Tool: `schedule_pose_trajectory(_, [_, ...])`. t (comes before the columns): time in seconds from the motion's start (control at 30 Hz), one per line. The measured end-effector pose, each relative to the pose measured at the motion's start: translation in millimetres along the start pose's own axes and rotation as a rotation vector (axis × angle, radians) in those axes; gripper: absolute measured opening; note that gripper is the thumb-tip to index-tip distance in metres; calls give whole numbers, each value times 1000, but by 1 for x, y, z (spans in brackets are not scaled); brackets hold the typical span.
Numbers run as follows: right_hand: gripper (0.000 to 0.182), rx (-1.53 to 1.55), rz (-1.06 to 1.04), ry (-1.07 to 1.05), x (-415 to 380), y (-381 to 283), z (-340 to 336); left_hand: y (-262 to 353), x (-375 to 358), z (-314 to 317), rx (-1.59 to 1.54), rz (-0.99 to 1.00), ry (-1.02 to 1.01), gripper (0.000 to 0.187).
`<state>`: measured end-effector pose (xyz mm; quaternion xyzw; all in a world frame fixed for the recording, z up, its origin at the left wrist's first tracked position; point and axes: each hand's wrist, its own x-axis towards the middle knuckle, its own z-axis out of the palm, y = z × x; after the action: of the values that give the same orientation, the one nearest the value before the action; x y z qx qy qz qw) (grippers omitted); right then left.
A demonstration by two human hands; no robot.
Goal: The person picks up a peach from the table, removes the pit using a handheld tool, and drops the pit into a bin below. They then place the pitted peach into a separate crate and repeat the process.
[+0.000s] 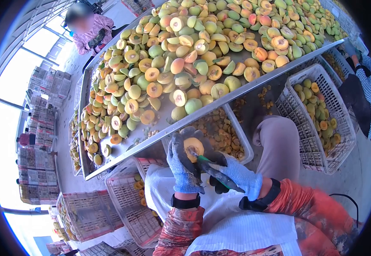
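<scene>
Closed around a cut fruit, my left hand sits just below frame centre.
My right hand grips a green-and-black tool, its tip at the fruit.

a fruit-processing shed: metal table of halved fruit, stacked crates

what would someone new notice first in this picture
Probably the heap of yellow, green and orange fruit, much of it halved, spread over the metal table across the upper part of the view. Next, near the centre, the gloved left hand holds a fruit half, while the gloved right hand grips a green-and-black tool pointed at its cut face.
</scene>
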<state>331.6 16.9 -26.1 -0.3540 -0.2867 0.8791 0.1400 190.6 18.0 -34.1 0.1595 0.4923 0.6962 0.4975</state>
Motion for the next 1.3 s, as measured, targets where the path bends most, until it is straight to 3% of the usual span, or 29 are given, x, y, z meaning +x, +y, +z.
schedule_pose_trajectory(0.07, [44, -654, -604, 223, 3, 20, -8, -6, 3, -3, 131, -8, -18, 35])
schedule_pose_trajectory(0.1, [46, -1102, -672, 433, -3, 25, -6, -10, 7, -6, 132, -60, -53, 31])
schedule_pose_trajectory(0.13, [46, -1101, -668, 434, -7, 25, -5, -12, 9, -12, 132, -64, -52, 31])
schedule_pose_trajectory(0.2, [49, -1213, -724, 464, -13, 23, -5, -8, 12, -15, 412, 10, -312, 30])
schedule_pose_trajectory(0.23, [49, -1213, -721, 458, -12, 26, -5, -6, 8, -13, 412, 9, -305, 30])
schedule_pose_trajectory(0.3, [48, -1060, -853, 483, -4, 31, -5, 0, 1, -1, -71, -167, -179, 34])
schedule_pose_trajectory(0.33, [48, -1059, -860, 479, 3, 36, -4, -2, 2, -2, -69, -160, -179, 34])
schedule_pose_trajectory(0.4, [48, -547, -635, 329, 14, 44, 1, -6, 2, -5, -275, -179, -116, 40])
schedule_pose_trajectory(0.43, [49, -716, -816, 380, 15, 41, 2, -7, 2, -4, -251, -117, -76, 42])
schedule_pose_trajectory(0.47, [49, -716, -816, 378, 14, 39, 2, -6, 1, -3, -251, -116, -74, 42])
schedule_pose_trajectory(0.53, [56, -1030, -970, 418, 10, 35, 0, 1, -2, 0, -204, -78, -43, 38])
schedule_pose_trajectory(0.57, [56, -1032, -971, 415, 9, 34, -1, -1, 2, -5, -205, -75, -42, 38])
schedule_pose_trajectory(0.63, [56, -1165, -763, 426, 7, 31, -2, -5, 12, -15, 166, 19, -3, 32])
schedule_pose_trajectory(0.77, [43, -1308, -704, 435, -1, 24, 1, 2, 13, -21, 345, -82, -94, 29])
schedule_pose_trajectory(0.83, [45, -707, -522, 201, 5, 25, 0, 9, 4, -10, 232, -65, -95, 30])
schedule_pose_trajectory(0.87, [45, -707, -522, 202, 4, 22, 1, 10, 2, -6, 116, -44, -97, 32])
schedule_pose_trajectory(0.93, [39, 44, -152, 33, -3, 6, 11, 5, 5, -8, -66, -97, -110, 34])
schedule_pose_trajectory(0.97, [39, 43, -153, 32, -2, 6, 10, 3, 6, -9, -249, -147, -121, 36])
schedule_pose_trajectory(1.03, [42, -261, -257, 129, 3, 12, 8, -1, 3, -10, -191, -114, -111, 37])
schedule_pose_trajectory(1.07, [42, -258, -254, 128, 5, 17, 6, -2, 2, -11, -133, -81, -101, 38])
schedule_pose_trajectory(1.1, [44, -792, -527, 278, 5, 22, 5, -3, 2, -15, -130, -83, -98, 38])
schedule_pose_trajectory(1.13, [47, -1329, -791, 423, 4, 26, 5, -3, 1, -21, 181, 63, -145, 38])
schedule_pose_trajectory(1.17, [48, -1323, -771, 392, 2, 24, 4, -1, 1, -25, 493, 209, -191, 37])
schedule_pose_trajectory(1.2, [48, -1321, -771, 389, -2, 16, 6, 6, 0, -25, 495, 209, -189, 37])
schedule_pose_trajectory(1.27, [39, -1430, -736, 268, -6, 2, 9, 28, -6, -17, 261, -94, -178, 36])
schedule_pose_trajectory(1.3, [39, -1428, -738, 268, -6, 1, 9, 39, -10, -11, 297, -112, -258, 36])
